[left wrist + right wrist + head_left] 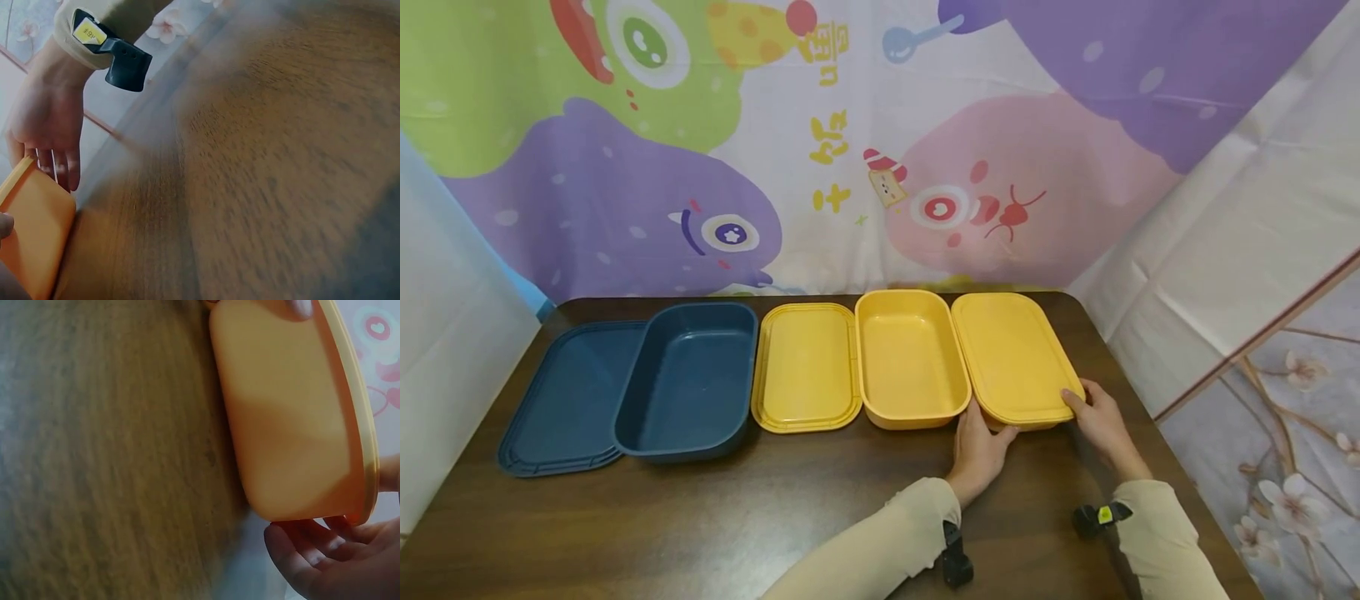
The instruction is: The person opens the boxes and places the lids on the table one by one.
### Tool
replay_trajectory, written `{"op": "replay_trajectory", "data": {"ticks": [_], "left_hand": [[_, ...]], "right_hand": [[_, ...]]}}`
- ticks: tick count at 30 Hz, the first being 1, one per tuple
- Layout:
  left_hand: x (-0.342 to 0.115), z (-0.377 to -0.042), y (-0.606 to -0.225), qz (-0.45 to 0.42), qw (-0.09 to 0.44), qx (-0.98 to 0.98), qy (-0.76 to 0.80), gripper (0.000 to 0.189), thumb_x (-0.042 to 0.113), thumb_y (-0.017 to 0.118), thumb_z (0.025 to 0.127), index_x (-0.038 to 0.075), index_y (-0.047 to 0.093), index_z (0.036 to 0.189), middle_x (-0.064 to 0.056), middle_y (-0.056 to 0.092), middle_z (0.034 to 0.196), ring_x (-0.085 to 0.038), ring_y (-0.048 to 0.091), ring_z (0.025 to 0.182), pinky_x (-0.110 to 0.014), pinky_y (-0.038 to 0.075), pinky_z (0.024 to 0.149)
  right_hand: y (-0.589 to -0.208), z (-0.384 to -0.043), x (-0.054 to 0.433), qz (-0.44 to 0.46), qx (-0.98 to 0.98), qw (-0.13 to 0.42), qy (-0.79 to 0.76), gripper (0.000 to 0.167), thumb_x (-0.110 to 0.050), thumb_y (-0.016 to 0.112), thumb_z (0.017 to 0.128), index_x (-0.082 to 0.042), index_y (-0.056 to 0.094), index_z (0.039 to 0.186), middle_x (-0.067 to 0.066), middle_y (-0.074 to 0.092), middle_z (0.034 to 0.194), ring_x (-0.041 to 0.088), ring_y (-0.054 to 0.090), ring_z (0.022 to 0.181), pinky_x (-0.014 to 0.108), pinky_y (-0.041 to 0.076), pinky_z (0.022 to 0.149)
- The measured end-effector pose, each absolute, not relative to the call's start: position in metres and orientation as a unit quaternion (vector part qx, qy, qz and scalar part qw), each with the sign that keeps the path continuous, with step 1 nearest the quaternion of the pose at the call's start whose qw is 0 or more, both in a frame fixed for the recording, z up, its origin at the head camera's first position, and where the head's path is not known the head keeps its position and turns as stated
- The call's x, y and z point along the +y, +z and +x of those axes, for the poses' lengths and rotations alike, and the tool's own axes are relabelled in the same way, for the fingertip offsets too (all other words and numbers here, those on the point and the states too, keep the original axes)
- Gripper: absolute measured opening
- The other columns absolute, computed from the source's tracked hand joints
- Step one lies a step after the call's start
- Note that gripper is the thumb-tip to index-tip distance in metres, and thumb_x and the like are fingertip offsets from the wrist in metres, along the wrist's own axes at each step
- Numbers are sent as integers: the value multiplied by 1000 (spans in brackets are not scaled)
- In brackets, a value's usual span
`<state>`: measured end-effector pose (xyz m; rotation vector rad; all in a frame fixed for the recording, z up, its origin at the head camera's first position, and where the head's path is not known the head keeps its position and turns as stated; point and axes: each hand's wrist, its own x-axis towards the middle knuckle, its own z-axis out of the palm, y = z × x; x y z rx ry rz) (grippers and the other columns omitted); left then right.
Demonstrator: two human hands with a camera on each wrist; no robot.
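Observation:
A lidded yellow food box (1013,354) sits at the right end of a row on the brown table. My left hand (979,450) holds its near left corner, fingers between it and the open yellow box (913,408), thumb along the front wall. At the near right corner my right hand (1105,423) grips it, thumb on the lid's edge and fingers down the side. The right wrist view shows those fingers (300,556) against the end of the box (287,425). In the left wrist view only the left thumb (5,225) shows, on the box's wall.
Left of the open yellow box lie a yellow lid (807,367), an open dark blue box (700,383) and a dark blue lid (568,400) partly behind it. A printed cloth (850,250) hangs along the table's far edge.

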<state>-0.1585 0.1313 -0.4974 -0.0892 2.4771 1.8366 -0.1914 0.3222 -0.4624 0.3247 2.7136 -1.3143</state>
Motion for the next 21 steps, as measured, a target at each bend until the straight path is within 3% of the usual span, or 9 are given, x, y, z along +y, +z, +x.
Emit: {"op": "replay_trajectory", "data": {"ticks": [4,7,15,21], "left_hand": [[132,-159,-498,-27,21,805,593,78,29,74,86,9,34,150,-12,48,147,-28,47,135,-43,39,110],[132,-159,-497,-28,17,807,590,78,30,74,86,9,35,150,-12,49,146,-28,47,134,-43,39,110],[131,-159,-496,-34,25,803,594,78,31,74,87,11,33,151,-10,48,148,-26,46,136,-42,38,111],[131,-158,-495,-35,29,802,596,80,31,74,87,12,32,152,-9,46,149,-26,45,137,-42,38,112]], "right_hand": [[-463,-188,321,107,910,9,-399,59,-29,48,102,14,36,140,31,53,125,19,54,94,15,43,70],[-461,-186,320,98,924,-28,-368,57,-26,54,99,14,41,136,31,55,118,25,55,92,24,44,75],[-452,-184,318,20,951,-88,-297,53,-23,65,93,13,51,128,35,54,120,45,54,105,54,44,88],[-443,-181,311,-17,958,-110,-265,46,-21,67,91,13,58,119,34,55,118,48,52,110,60,40,95]]}}
